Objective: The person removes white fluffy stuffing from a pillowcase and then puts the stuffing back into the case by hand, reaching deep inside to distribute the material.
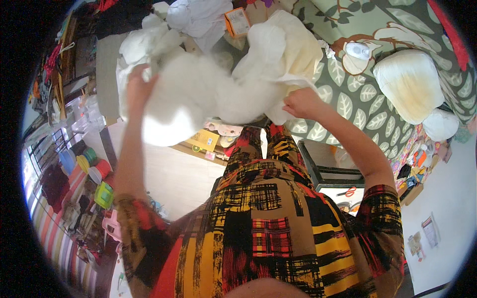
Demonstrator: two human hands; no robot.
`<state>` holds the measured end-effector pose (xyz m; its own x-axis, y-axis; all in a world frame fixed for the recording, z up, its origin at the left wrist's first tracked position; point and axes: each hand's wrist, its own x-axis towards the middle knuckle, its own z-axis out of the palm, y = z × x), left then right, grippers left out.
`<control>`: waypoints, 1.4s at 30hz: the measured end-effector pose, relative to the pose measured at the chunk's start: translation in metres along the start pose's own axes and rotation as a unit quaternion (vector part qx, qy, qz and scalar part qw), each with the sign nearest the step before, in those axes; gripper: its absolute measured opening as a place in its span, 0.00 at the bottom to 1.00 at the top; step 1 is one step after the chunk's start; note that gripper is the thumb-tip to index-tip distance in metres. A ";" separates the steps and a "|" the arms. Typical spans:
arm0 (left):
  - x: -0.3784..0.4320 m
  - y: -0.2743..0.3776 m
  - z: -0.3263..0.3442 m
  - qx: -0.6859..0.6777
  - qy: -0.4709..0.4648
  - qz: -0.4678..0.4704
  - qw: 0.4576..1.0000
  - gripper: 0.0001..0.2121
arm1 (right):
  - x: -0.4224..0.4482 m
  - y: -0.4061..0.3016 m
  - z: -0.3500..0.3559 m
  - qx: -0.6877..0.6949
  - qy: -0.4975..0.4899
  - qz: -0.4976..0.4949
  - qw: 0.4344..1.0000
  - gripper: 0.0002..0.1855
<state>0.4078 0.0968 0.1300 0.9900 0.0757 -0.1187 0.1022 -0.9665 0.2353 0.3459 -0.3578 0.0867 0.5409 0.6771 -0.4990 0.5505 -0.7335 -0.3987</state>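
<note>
A large wad of white fibre stuffing [193, 85], blurred in places, stretches across the space between my two hands. At its left side, my left hand [141, 85] grasps the stuffing with curved fingers, and a bit of white shows between thumb and fingers. My right hand [303, 103] is closed at the right end, with white material at its fingertips. Just beyond the right hand a pale, yellow-stained cushion [303, 48] lies partly under the stuffing. More white stuffing [149, 41] is heaped behind my left hand.
A leaf-patterned sheet [344, 104] spreads to the right, bearing another stained cushion [410, 83] and a small white device [357, 50]. An orange box [237, 22] stands at the back. Red-handled scissors [349, 192] lie below a dark frame [328, 175]. Thread spools [98, 171] are at left.
</note>
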 end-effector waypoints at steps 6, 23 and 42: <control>-0.118 0.141 0.073 -0.376 -0.116 -0.131 0.910 0.08 | 0.031 -0.016 -0.026 0.020 -0.027 -0.029 0.999 0.15; -0.144 0.161 0.124 -0.844 0.078 -0.449 0.283 0.22 | 0.016 -0.089 -0.063 -0.062 0.061 -0.100 0.991 0.13; -0.168 0.199 -0.008 -0.736 0.002 -0.267 0.622 0.26 | -0.028 -0.054 -0.050 0.230 0.318 0.166 0.905 0.26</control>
<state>0.2628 -0.1066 0.2042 0.7771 0.2930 -0.5570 0.3915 0.4680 0.7923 0.3332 -0.3341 0.1604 0.9649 0.2044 -0.1646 0.0463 -0.7502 -0.6596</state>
